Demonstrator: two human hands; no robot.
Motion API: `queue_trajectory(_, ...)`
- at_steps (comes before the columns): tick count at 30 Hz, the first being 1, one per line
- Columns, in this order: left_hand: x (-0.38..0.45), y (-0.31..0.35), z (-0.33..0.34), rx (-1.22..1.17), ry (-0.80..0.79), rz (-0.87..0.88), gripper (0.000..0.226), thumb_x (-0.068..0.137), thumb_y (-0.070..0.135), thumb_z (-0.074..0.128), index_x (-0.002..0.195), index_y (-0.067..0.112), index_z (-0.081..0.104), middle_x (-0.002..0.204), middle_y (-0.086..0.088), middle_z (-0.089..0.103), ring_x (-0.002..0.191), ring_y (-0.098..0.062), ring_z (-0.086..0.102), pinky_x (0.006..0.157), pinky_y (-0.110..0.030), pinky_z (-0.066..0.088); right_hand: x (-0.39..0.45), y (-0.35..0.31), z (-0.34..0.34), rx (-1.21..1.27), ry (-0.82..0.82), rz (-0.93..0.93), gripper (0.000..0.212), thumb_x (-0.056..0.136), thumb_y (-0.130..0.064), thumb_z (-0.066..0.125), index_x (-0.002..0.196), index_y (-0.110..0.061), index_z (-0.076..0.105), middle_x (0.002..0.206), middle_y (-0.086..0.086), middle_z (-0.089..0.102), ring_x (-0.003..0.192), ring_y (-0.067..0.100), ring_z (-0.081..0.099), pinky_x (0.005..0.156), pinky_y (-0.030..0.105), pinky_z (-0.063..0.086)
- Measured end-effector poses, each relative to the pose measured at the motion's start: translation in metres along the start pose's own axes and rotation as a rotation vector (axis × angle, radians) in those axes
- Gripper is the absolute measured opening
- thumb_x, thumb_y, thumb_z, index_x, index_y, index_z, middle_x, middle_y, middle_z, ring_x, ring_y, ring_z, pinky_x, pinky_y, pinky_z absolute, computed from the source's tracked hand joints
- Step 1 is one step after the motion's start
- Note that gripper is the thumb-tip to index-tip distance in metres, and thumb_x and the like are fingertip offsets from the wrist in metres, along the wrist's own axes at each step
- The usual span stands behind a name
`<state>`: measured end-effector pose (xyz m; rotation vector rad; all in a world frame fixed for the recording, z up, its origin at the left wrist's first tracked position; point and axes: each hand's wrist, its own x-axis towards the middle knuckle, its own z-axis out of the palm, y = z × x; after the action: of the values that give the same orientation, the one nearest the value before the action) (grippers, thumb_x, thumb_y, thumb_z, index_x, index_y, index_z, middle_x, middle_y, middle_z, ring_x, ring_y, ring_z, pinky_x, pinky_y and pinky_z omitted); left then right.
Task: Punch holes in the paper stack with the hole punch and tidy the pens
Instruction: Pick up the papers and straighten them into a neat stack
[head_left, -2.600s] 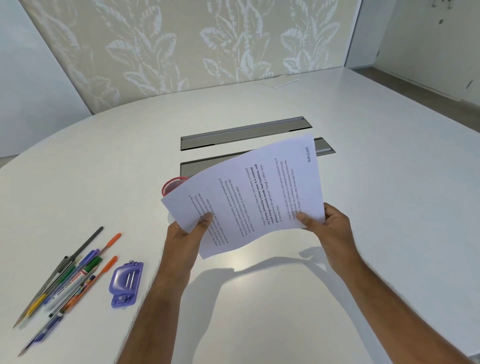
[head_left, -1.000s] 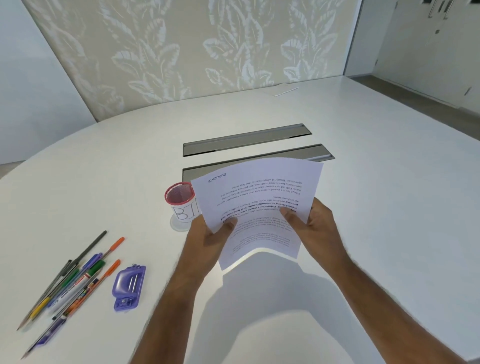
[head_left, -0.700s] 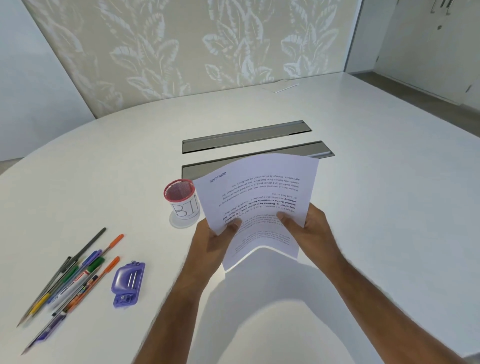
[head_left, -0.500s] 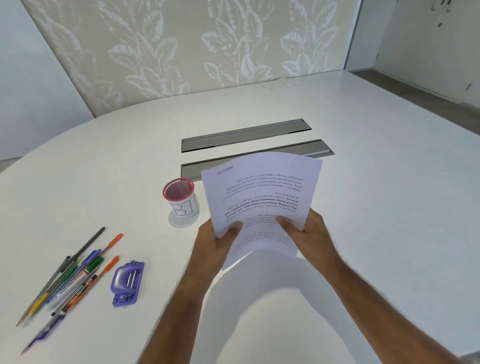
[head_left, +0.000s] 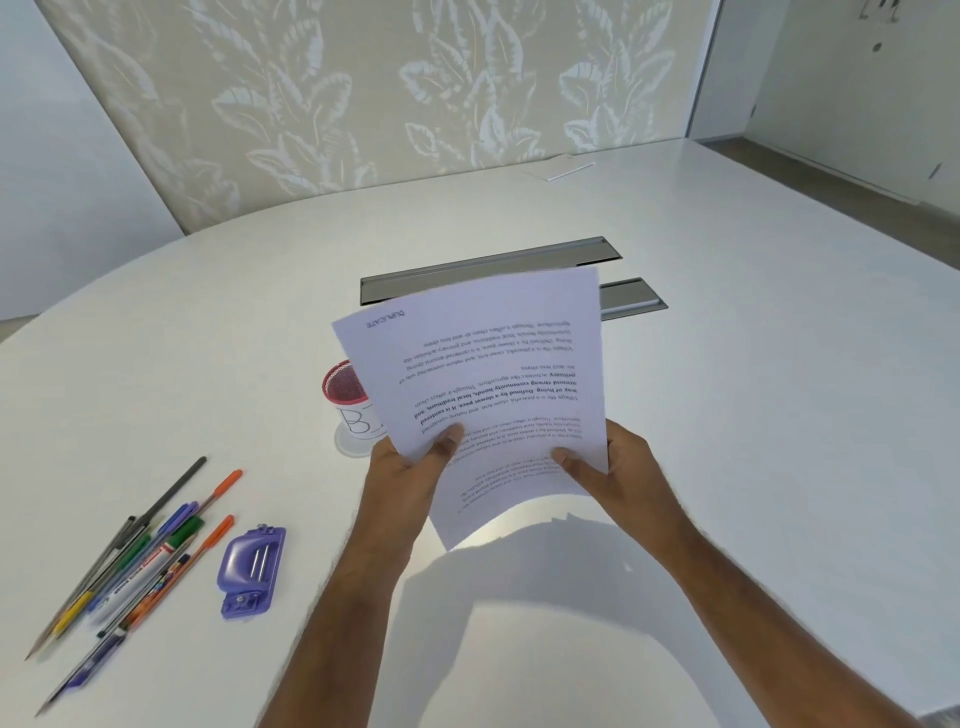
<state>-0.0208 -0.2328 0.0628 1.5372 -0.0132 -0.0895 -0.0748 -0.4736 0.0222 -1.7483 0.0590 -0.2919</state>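
Above the table (head_left: 779, 415), both hands (head_left: 410, 467) (head_left: 613, 467) grip the paper stack (head_left: 483, 374), now turned upside-down; hole punch (head_left: 252, 569) untouched.

The paper stack (head_left: 488, 374), landscape at first, is now turned upside-down portrait, and both hands, left (head_left: 410, 467) and right (head_left: 618, 467), pinch its lower edge closer together.

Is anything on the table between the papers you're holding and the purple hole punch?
Nothing visible. Both hands, left hand and right hand, hold the paper stack above the table; the stretch toward the hole punch is bare.
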Motion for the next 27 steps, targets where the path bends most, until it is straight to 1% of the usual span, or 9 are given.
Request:
queue_trajectory(2, 0.002, 0.006, -0.002, -0.067, -0.008, 0.023, 0.023, 0.089, 0.032, 0.081, 0.111, 0.029, 0.075, 0.103, 0.010, 0.082, 0.092, -0.010, 0.078, 0.066, -0.016, 0.060, 0.000, 0.006, -0.003, 0.024, -0.003, 0.028, 0.021, 0.097, -0.022, 0.078, 0.116, -0.030, 0.073, 0.112, -0.017, 0.081, 0.100, 0.007, 0.078, 0.081, 0.019, 0.060)
queue_trajectory(4, 0.003, 0.011, -0.005, -0.133, -0.035, 0.049, 0.030, 0.092, 0.027, 0.079, 0.121, 0.023, 0.073, 0.114, 0.004, 0.081, 0.102, -0.015, 0.077, 0.080, -0.026, 0.064, 0.001, 0.012, -0.005, 0.051, 0.027, 0.065, 0.020, 0.093, -0.024, 0.082, 0.112, -0.025, 0.076, 0.109, -0.009, 0.082, 0.098, 0.014, 0.079, 0.084, 0.030, 0.065)
queue_trajectory(7, 0.006, 0.012, -0.008, -0.251, -0.091, 0.056, 0.036, 0.095, 0.022, 0.075, 0.131, 0.021, 0.069, 0.127, -0.003, 0.076, 0.118, -0.025, 0.072, 0.096, -0.041, 0.059, 0.000, 0.014, -0.005, 0.248, 0.091, 0.122, 0.031, 0.080, -0.033, 0.090, 0.106, -0.021, 0.078, 0.108, 0.003, 0.083, 0.097, 0.026, 0.080, 0.087, 0.040, 0.066)
queue_trajectory(10, 0.007, 0.008, -0.005, -0.379, -0.173, 0.058, 0.039, 0.099, 0.015, 0.071, 0.136, 0.026, 0.066, 0.138, -0.003, 0.070, 0.126, -0.024, 0.067, 0.095, -0.036, 0.059, 0.002, 0.014, 0.002, 0.567, 0.095, 0.147, 0.047, 0.074, -0.029, 0.096, 0.116, -0.017, 0.079, 0.122, 0.014, 0.079, 0.112, 0.031, 0.076, 0.091, 0.035, 0.063)
queue_trajectory(13, 0.004, 0.000, 0.002, -0.465, -0.237, 0.073, 0.041, 0.102, 0.011, 0.065, 0.138, 0.032, 0.064, 0.144, -0.002, 0.066, 0.129, -0.022, 0.065, 0.094, -0.032, 0.058, 0.002, 0.013, 0.012, 0.773, 0.046, 0.165, 0.047, 0.080, -0.012, 0.090, 0.124, -0.016, 0.077, 0.132, 0.017, 0.074, 0.121, 0.028, 0.073, 0.095, 0.033, 0.060)
queue_trajectory(18, 0.006, -0.011, -0.001, -0.482, -0.254, 0.101, 0.049, 0.101, 0.007, 0.066, 0.145, 0.028, 0.058, 0.148, -0.005, 0.062, 0.136, -0.024, 0.059, 0.100, -0.033, 0.056, 0.002, 0.010, 0.015, 0.682, 0.160, 0.151, 0.038, 0.081, -0.013, 0.085, 0.117, -0.023, 0.081, 0.126, 0.010, 0.078, 0.116, 0.024, 0.075, 0.087, 0.031, 0.062)
queue_trajectory(22, 0.014, -0.012, -0.018, -0.524, -0.177, 0.115, 0.061, 0.099, 0.003, 0.068, 0.153, 0.022, 0.047, 0.151, -0.007, 0.059, 0.137, -0.027, 0.058, 0.101, -0.036, 0.056, 0.006, 0.008, 0.001, 0.522, 0.240, 0.093, 0.029, 0.089, -0.014, 0.081, 0.114, -0.028, 0.080, 0.121, 0.003, 0.080, 0.110, 0.018, 0.077, 0.082, 0.028, 0.062)
queue_trajectory(25, 0.017, -0.007, -0.032, -0.534, -0.111, 0.107, 0.045, 0.099, 0.006, 0.068, 0.141, 0.020, 0.063, 0.144, -0.009, 0.065, 0.130, -0.025, 0.064, 0.099, -0.036, 0.057, 0.008, 0.005, -0.012, 0.407, 0.295, 0.042, 0.025, 0.092, -0.012, 0.080, 0.111, -0.029, 0.079, 0.117, -0.001, 0.082, 0.104, 0.014, 0.078, 0.081, 0.023, 0.061)
queue_trajectory(27, 0.019, -0.004, -0.041, -0.491, -0.054, 0.080, 0.038, 0.096, 0.010, 0.071, 0.133, 0.013, 0.068, 0.137, -0.014, 0.069, 0.121, -0.024, 0.070, 0.095, -0.034, 0.059, 0.010, 0.003, -0.021, 0.329, 0.321, 0.022, 0.023, 0.093, -0.013, 0.080, 0.108, -0.031, 0.079, 0.113, -0.005, 0.082, 0.100, 0.011, 0.078, 0.078, 0.020, 0.060)
